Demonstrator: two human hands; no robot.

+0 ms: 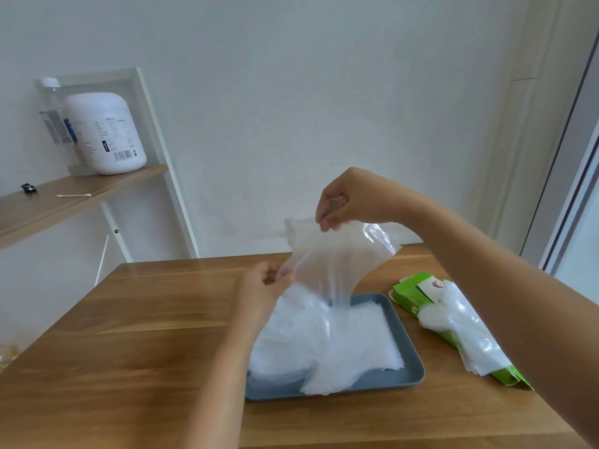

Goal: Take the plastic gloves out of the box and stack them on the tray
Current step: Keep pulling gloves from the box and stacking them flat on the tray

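Observation:
A clear plastic glove (pixel 327 260) hangs stretched in the air above the blue-grey tray (pixel 411 361). My right hand (pixel 350 199) pinches its upper edge. Lower and to the left, my left hand (pixel 262 286) pinches the glove's side edge. A stack of clear gloves (pixel 334 345) lies on the tray and covers most of it. To the right of the tray, the green glove box (pixel 418 290) lies on the table, with more gloves (pixel 463 328) spilling out of it, partly hidden by my right forearm.
The wooden table (pixel 146 335) stands against a white wall. At the left, a wooden shelf (pixel 64 196) carries a large white jar (pixel 103 134), a clear bottle, a cotton swab and a small black object. A window frame stands at the far right.

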